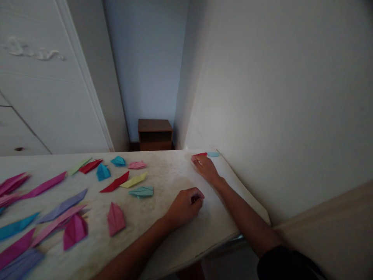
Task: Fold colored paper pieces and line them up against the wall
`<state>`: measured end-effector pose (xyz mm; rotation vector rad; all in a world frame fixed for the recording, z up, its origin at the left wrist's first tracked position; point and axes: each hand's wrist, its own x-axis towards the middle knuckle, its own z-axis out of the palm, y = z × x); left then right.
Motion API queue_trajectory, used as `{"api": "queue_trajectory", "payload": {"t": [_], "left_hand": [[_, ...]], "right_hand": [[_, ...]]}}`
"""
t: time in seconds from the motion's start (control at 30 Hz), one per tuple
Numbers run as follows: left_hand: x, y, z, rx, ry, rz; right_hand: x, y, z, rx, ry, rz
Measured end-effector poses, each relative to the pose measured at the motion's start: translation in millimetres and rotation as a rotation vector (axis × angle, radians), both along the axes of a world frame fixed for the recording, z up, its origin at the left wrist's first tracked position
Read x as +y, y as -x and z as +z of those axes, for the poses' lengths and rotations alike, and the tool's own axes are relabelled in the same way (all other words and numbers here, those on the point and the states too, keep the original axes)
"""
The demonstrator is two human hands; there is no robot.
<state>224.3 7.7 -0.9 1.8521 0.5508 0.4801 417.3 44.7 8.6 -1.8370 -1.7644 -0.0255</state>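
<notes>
At the far right part of the table, my right hand [204, 167] reaches out with its fingers closed at a red folded paper piece [201, 154], which is partly hidden behind them. A light blue folded paper [213, 154] lies just beyond, beside the table's edge. My left hand [186, 207] rests nearer to me, fingers curled and thumb bent towards the index finger; nothing shows between them. Left of that hand lie a pale teal folded paper [142, 191], a yellow strip [134, 180] and a pink pointed piece [115, 219].
Many folded papers, including a magenta one [75, 232] and a purple strip [62, 206], spread over the left of the white table [163, 167]. A wall [276, 97] borders the right side. A white wardrobe [49, 89] and a brown cabinet [155, 126] stand behind.
</notes>
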Motion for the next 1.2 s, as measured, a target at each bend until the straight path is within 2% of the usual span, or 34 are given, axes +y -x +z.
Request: {"api": "queue_trajectory", "payload": {"t": [0.1,0.2,0.3,0.4,0.53,0.67,0.73,0.8,0.9,1.0,1.07,1.13,1.2], "left_hand": [[4.3,5.4,3.1,-0.02,0.046,0.038],[7.9,19.7,9.4,-0.029,-0.014,0.129],[7.4,44.1,12.7,-0.023,-0.113,0.177],[2.0,75.0,11.1,-0.036,-0.125,0.224],[-7.6,119.7,11.4,-0.058,-0.027,0.417],[-14.0,165.7,24.3,-0.182,0.141,0.618],[-13.7,189.5,32.2,-0.239,0.134,0.711],[-10.3,213.4,37.0,-0.236,0.064,0.796],[-2.3,247.5,36.2,-0.038,-0.131,0.946],[3.5,276.7,31.4,0.297,-0.411,1.076],[5.6,293.0,29.6,0.506,-0.543,1.115],[7.2,307.1,29.5,0.675,-0.58,1.118],[9.0,318.7,30.1,0.791,-0.543,1.079]], "right_hand": [[-10.9,39.9,9.7,0.174,-0.03,0.113],[-24.9,76.8,13.2,0.334,-0.099,0.197],[-36.2,105.1,11.0,0.437,-0.114,0.251],[-40.2,125.1,6.4,0.507,-0.074,0.298],[-36.8,146.7,2.0,0.609,0.008,0.376],[-31.6,169.3,0.3,0.64,0.102,0.496],[-29.6,180.5,-1.2,0.633,0.124,0.552],[-28.1,190.0,-3.3,0.612,0.136,0.609],[-27.0,197.6,-6.6,0.524,0.182,0.723],[-27.7,197.2,-7.9,0.414,0.211,0.81],[-28.8,194.8,-7.3,0.358,0.206,0.827],[-30.0,193.0,-6.2,0.322,0.204,0.836],[-30.9,192.3,-5.4,0.302,0.198,0.851]]}}
